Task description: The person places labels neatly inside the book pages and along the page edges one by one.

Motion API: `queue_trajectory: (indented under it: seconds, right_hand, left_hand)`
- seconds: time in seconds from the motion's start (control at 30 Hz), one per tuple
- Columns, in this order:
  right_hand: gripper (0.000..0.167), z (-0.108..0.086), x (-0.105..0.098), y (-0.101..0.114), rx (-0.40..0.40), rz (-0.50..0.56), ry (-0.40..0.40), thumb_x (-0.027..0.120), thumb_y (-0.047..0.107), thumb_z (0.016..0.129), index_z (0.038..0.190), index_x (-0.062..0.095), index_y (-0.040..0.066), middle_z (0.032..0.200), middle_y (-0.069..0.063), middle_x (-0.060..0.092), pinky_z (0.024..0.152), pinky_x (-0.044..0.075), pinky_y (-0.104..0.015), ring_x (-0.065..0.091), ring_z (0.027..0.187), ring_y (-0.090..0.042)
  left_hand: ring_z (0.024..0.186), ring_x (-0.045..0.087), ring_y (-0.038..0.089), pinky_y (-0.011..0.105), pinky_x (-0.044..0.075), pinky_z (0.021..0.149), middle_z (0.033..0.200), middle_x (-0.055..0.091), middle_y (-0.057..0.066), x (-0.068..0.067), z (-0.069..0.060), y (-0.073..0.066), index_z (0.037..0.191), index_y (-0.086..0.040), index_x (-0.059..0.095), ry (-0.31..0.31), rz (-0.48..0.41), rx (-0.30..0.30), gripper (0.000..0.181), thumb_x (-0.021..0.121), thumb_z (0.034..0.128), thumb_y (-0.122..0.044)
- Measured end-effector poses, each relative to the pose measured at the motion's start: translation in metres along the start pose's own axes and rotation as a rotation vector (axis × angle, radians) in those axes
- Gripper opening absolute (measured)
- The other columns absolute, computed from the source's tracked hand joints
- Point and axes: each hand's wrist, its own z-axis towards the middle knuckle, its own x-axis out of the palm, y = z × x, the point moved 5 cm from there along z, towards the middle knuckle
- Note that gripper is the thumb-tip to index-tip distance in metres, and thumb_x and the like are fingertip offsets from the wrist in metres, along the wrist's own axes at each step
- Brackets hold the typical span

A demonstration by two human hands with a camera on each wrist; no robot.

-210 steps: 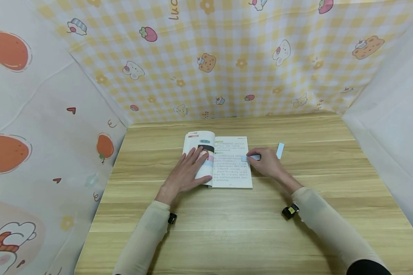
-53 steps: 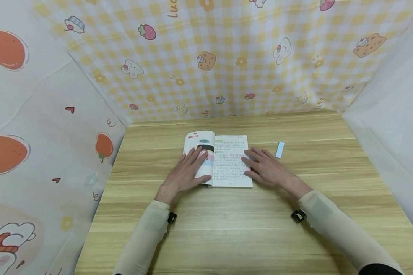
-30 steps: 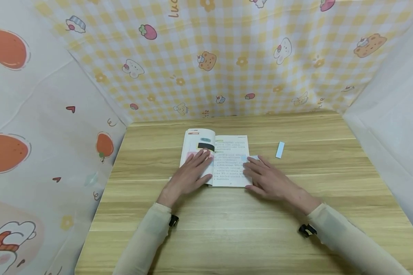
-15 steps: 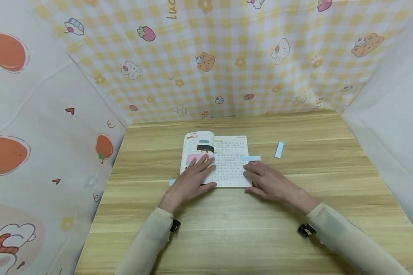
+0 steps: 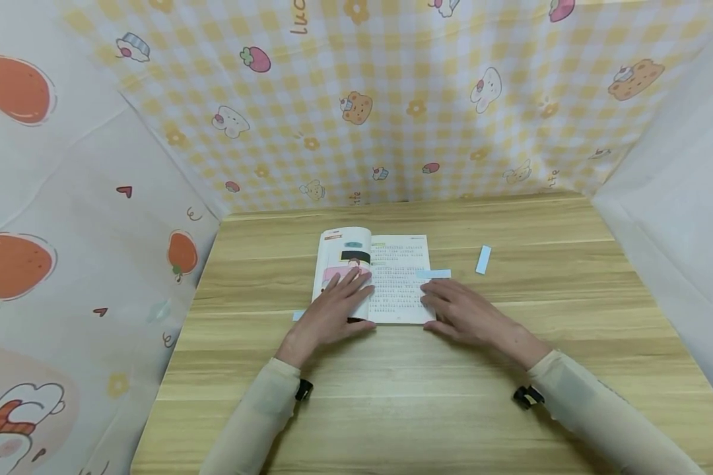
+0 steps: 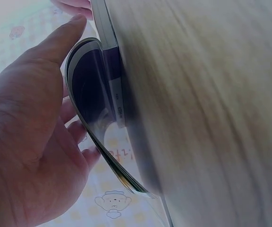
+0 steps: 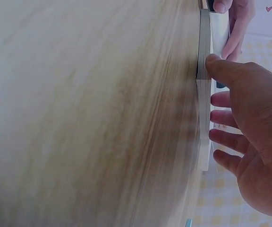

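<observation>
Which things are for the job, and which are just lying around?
Probably for the job:
open book
left hand, right hand
blue strip over the right page's edge
partly hidden blue strip left of the book

Seemingly just there:
loose blue strip on the table, maybe a spare
patterned cloth behind

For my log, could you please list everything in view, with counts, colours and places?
Book: one, white pages, open on table
Strips: three, light blue, over right page's edge, right of book, left of book
Table: one, tan, under book
Cloths: three, yellow-checked behind, white left and right
Cameras: two, black, at wrists
Sleeves: two, beige, on forearms
Left fingers: one set, bare, on left page
Right fingers: one set, bare, at book's right edge
</observation>
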Motion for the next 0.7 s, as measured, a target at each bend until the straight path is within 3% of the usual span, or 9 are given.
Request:
queue_trajectory:
  seconds: [0.5,0.7]
  right_hand:
    - [0.039,0.002,-0.006,-0.002,-0.044,0.022,-0.025,0.085,0.037,0.102,0.123,0.081,0.004,0.143,-0.021,0.076,0.126,0.054,-0.06,0.07,0.141,-0.042]
    - [0.02,0.005,-0.011,-0.001,-0.122,0.041,-0.098,0.087,0.027,0.1,0.107,0.083,0.008,0.123,-0.012,0.082,0.116,0.062,-0.054,0.078,0.122,-0.032]
  left_hand:
    - [0.181,0.012,0.026,0.052,0.014,0.149,0.192,0.02,0.002,0.004,-0.002,0.002,0.179,-0.017,0.035,0.005,-0.003,-0.027,0.092,0.068,0.1079,-0.064]
    - [0.181,0.011,0.026,0.052,0.014,0.149,0.192,0.02,0.001,0.003,-0.001,0.003,0.179,-0.017,0.034,0.007,-0.002,-0.031,0.093,0.067,0.1078,-0.066]
